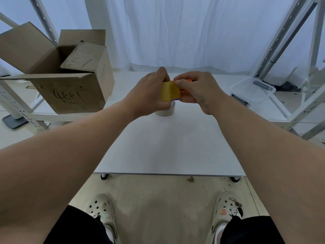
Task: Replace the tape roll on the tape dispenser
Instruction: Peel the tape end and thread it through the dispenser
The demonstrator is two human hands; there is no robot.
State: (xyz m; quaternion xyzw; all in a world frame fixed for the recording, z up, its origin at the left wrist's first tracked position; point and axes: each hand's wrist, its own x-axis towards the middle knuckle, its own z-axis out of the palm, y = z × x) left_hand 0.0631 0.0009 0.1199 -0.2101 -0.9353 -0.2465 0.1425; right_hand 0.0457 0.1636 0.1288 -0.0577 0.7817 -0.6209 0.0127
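1. White curtains (175, 29) hang across the back of the room, with grey metal shelving uprights (281, 37) standing at either side
2. Below them a white tabletop (168, 147) on small castors reaches from the curtain toward the person, whose two pale clogs (102, 212) rest on the concrete floor at its near edge
3. On a low shelf to the left sits an open cardboard box (70, 90) with dark handwriting on its front; a smaller carton is tipped inside it
4. To the right, on another low shelf, lies a clear plastic tray (253, 90)
5. Both bare forearms stretch out over the tabletop and meet above its far half
6. The left hand (149, 94) has its grip clamped on a yellowish tape roll (169, 90), fingers curled round the far side and thumb near the top
7. The right hand (198, 90) pinches the roll's right edge between thumb and fingertips, touching it, and is also closed round the tape dispenser (186, 85), of which only slivers of orange show at the fingers
8. A thin strip of blue shows just under the roll; whether it belongs to the dispenser cannot be told
9. The roll and dispenser are held in the air, pressed together between the two hands
10. Directly beneath the hands, standing on the tabletop, is a white roll (167, 110), partly hidden by the left hand and apart from the held items
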